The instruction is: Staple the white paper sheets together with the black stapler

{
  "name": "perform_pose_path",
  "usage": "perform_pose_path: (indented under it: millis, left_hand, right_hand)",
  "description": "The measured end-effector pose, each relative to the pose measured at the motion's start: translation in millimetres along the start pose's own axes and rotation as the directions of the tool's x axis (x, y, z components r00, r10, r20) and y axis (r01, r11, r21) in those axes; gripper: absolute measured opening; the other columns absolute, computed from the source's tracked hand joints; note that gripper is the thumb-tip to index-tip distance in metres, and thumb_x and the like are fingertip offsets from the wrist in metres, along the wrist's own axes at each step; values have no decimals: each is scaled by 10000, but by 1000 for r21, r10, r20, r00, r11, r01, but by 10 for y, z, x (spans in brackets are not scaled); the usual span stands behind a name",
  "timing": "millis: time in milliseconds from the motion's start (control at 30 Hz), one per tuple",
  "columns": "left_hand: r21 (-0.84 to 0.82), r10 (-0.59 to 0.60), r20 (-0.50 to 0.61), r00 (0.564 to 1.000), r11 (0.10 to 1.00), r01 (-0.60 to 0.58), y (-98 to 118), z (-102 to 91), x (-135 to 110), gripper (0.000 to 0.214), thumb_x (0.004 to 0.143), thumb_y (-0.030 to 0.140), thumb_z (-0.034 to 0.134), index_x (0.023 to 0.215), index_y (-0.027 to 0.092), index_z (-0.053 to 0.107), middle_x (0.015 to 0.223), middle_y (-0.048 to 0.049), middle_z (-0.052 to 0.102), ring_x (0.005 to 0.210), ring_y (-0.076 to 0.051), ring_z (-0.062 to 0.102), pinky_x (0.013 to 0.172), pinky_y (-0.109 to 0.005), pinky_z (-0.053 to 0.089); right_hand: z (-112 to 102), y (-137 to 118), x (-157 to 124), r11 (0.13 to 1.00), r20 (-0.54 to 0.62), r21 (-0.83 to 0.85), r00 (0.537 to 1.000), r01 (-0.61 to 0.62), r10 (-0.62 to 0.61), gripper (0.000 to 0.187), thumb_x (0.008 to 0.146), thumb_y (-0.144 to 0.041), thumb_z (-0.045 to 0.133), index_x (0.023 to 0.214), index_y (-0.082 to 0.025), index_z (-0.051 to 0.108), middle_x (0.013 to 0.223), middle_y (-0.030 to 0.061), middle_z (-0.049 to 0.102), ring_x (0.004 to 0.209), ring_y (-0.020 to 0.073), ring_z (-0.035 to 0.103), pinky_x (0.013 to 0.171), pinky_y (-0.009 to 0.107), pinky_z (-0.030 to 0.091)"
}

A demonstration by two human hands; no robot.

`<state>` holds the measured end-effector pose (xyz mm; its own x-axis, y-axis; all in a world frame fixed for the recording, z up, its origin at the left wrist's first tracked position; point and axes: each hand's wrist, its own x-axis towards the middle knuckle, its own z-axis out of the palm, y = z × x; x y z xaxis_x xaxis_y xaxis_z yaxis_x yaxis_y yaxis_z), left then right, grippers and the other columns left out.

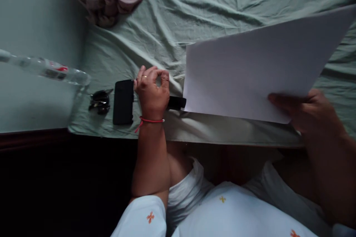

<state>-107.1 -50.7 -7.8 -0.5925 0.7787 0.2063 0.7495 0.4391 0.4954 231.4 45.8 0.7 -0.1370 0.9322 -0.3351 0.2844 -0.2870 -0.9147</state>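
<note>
- The white paper (244, 70) lies over the cloth-covered bench (200, 7), its far right part lifted off the cloth and reaching the edge of the view.
- The right hand (319, 114) is at the near right corner of the white paper; its fingers are closed on the sheet, with one digit laid across the upper face and the rest hidden.
- The left hand (152, 90) is just left of the white paper, apart from it, with thumb and forefinger bent into a ring, tips close together; whether they pinch anything, I cannot tell.
- On that arm are a red wristband (151, 120) and a thin ring (144, 77), both left of the white paper.
- A black object (177, 102) sits at the near left corner of the white paper, partly hidden by the left hand.
- Further left of the white paper lies a black phone (123, 102), close by the left hand's outer side; contact is unclear.
- Beyond that, still left of the white paper, are a small glossy dark item (99, 102), too blurred to name, and a clear bottle (55, 70) with a red-and-white label.
- A crumpled pink cloth (114, 0) lies to the far left of the white paper.
</note>
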Motion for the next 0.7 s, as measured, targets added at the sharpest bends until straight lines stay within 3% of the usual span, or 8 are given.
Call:
perform_pose_path:
  millis: [100, 200, 433, 600, 700]
  left_hand:
    - [23, 23, 71, 997, 999, -25, 59, 11, -41, 300, 991, 478, 550, 1090, 263, 734, 1444, -120, 641, 1545, -352, 345, 1281, -656, 80]
    - [-6, 75, 145, 987, 997, -75, 36, 65, -69, 359, 1000, 510, 517, 1206, 298, 722, 1506, -97, 601, 1575, -327, 290, 1290, -628, -12]
    - [93, 98, 323, 941, 986, -135, 58, 53, -66, 455, 1023, 473, 470, 1427, 318, 610, 1648, -74, 447, 1616, -319, 178, 1269, -654, -64]
    - [57, 96, 331, 939, 991, -122, 97, 64, -68, 470, 1006, 469, 507, 1443, 323, 602, 1653, -49, 441, 1616, -333, 152, 1261, -648, -102]
    - [104, 90, 307, 947, 986, -128, 107, 99, -90, 464, 949, 335, 576, 1409, 359, 632, 1657, -21, 435, 1622, -326, 137, 1270, -638, -107]
  right_hand:
    - [2, 1, 1, 1000, 15, -3, 1000, 15, -15, 294, 522, -383, 729, 711, -196, 605, 785, -4, 566, 638, 93, 501, 589, 240, 418]
    - [4, -11, 0, 1000, 27, -24, 1000, -2, 2, 305, 525, -403, 728, 683, -187, 582, 735, -5, 541, 601, 88, 478, 552, 237, 407]
    - [-9, 22, 7, 998, 7, -66, 1000, 2, -1, 339, 516, -432, 736, 697, -186, 589, 729, -2, 537, 584, 85, 457, 519, 228, 388]
    - [-36, 65, 8, 998, 39, -60, 999, -5, 7, 299, 556, -408, 725, 714, -189, 596, 737, -11, 541, 599, 79, 476, 538, 218, 385]
    - [-26, 48, 13, 999, 53, -50, 999, 8, -5, 281, 577, -402, 719, 705, -185, 595, 728, -14, 535, 594, 72, 469, 527, 209, 376]
